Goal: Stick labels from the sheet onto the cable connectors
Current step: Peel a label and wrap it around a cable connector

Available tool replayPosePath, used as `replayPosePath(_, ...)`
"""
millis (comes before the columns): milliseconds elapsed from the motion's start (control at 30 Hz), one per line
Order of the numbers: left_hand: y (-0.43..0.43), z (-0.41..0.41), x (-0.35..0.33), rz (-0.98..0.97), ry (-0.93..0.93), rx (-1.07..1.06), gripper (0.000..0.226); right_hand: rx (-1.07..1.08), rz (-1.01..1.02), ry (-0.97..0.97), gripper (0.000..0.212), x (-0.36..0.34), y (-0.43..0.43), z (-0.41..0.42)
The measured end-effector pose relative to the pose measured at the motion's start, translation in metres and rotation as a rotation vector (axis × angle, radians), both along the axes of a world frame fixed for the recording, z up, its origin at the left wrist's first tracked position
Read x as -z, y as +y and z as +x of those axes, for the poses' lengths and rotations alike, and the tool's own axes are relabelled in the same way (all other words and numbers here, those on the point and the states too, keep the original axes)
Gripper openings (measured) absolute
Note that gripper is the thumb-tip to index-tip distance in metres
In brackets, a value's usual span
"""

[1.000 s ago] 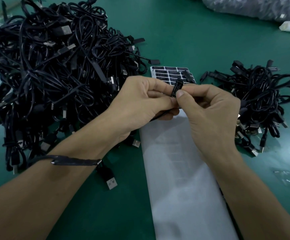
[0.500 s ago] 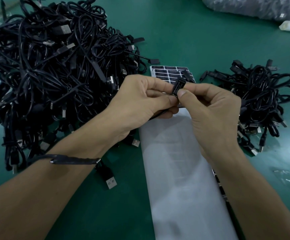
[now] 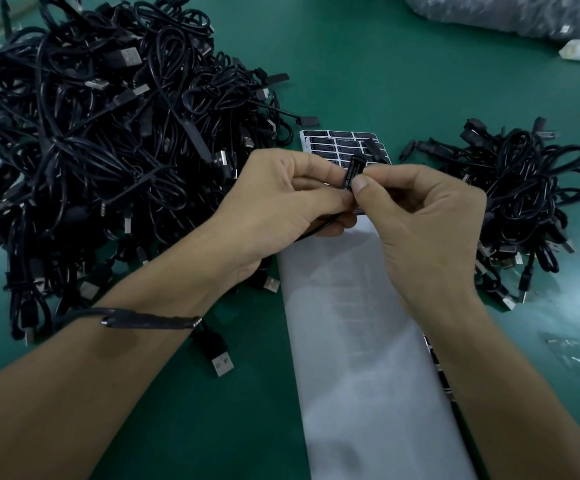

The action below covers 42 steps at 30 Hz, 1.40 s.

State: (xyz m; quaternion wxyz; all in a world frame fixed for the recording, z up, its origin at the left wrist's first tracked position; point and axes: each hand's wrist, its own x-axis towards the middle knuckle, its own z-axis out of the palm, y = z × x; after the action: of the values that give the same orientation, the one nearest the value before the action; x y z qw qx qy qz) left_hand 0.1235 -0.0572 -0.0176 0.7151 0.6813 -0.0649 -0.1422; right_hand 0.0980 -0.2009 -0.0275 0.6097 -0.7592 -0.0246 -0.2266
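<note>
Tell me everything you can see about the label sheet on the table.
The label sheet is a long, pale, glossy strip lying flat on the green table, running away from the person. Its near stretch is bare backing; the far end carries rows of small black labels with pale print. The left hand and right hand hide its middle, pinching a black connector; whether they touch the sheet cannot be told.

Black labelled connector, upright above sheet

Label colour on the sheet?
Black labels on a white sheet, clearest in the head view.
</note>
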Motion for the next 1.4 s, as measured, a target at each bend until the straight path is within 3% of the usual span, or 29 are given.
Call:
replayPosePath(400, 0.001, 0.001, 0.002, -0.013, -0.027, -0.008, 0.007, 0.071, 0.005, -0.024, 0.020, -0.001, 0.002, -0.003)
replayPosePath(600, -0.001, 0.001, 0.002, -0.010, -0.025, 0.004, 0.007, 0.059, 0.114, -0.001, 0.042, 0.000, 0.000, 0.000)
replayPosePath(900, -0.001, 0.000, 0.004, 0.008, -0.082, 0.018, 0.008, 0.038, 0.049, 0.045, 0.018, 0.004, -0.001, 0.004)
replayPosePath(1133, 0.000, 0.001, 0.005, 0.009, -0.075, 0.011, 0.006, 0.031, -0.060, -0.048, 0.035, 0.004, -0.005, 0.004)
replayPosePath(1267, 0.000, 0.001, 0.005, -0.002, -0.061, -0.006, 0.008, 0.039, -0.142, -0.060, 0.031, 0.004, -0.011, 0.006)
replayPosePath(1400, -0.001, 0.001, 0.004, 0.015, -0.083, -0.001, 0.007, 0.002, -0.101, -0.026, 0.021, 0.005, -0.012, 0.007)
